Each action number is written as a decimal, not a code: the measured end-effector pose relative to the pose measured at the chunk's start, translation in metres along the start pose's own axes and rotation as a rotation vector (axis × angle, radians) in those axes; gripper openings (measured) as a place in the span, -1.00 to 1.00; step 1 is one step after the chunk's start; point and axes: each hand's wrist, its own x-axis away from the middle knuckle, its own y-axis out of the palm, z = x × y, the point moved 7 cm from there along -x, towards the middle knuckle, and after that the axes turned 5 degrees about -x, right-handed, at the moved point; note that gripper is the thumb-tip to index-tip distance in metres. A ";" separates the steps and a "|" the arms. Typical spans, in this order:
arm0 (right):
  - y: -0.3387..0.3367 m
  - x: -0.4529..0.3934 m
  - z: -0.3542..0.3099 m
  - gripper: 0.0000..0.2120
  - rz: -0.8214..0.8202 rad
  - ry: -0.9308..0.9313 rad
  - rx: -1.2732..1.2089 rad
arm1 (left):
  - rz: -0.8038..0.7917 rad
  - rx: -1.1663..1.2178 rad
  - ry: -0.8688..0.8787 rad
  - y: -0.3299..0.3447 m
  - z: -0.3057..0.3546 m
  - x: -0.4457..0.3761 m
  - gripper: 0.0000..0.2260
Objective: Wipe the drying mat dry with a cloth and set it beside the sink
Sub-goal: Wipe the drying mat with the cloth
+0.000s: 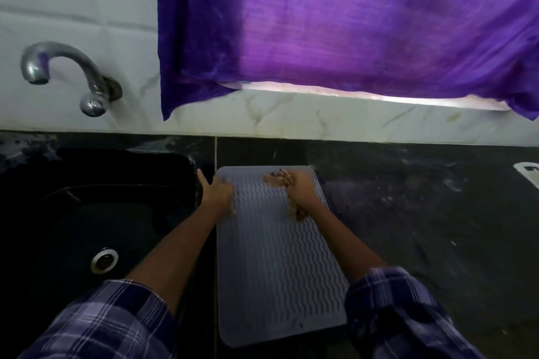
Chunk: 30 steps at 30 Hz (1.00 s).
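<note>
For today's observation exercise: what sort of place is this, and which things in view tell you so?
Most likely a home kitchen: a dark sink set in a black stone counter, a wall tap on white tiles, and a ridged drying mat.

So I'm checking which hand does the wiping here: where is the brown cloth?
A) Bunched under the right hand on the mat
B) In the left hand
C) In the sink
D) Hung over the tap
A: the brown cloth is bunched under the right hand near the far end of the drying mat, while the left hand grips the mat's left edge.
</note>
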 end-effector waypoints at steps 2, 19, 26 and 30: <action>0.006 -0.035 -0.011 -0.71 -0.033 -0.089 0.373 | -0.030 -0.032 0.022 -0.002 -0.001 -0.023 -0.23; 0.053 0.006 0.006 -0.69 -0.649 0.041 0.611 | -0.158 -0.161 0.045 -0.023 0.004 -0.030 -0.26; 0.038 -0.077 -0.047 -0.70 -0.432 -0.059 0.548 | -0.147 -0.084 0.019 -0.014 0.000 -0.039 -0.38; 0.085 -0.079 -0.034 -0.62 -0.419 -0.039 0.592 | -0.177 -0.107 0.019 -0.012 0.001 -0.045 -0.38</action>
